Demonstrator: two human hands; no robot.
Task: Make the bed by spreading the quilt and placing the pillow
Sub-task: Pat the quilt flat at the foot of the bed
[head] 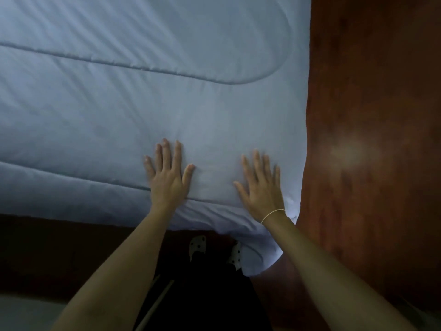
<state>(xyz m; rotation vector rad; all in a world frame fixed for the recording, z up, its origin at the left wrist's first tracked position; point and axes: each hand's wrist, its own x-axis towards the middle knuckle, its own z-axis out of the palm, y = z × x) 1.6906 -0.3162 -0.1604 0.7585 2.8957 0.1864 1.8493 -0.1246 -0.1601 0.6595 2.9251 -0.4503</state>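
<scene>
A pale blue quilt with curved stitched seams covers the bed and fills the upper left of the view. Its near right corner hangs over the bed's edge by my feet. My left hand lies flat on the quilt near the front edge, fingers spread. My right hand, with a thin band at the wrist, also rests palm down on the quilt close to the right edge. Neither hand grips the fabric. No pillow is in view.
A reddish-brown wooden floor runs along the right side of the bed. The dark wooden bed frame shows below the quilt's front edge. My feet in spotted slippers stand against the bed.
</scene>
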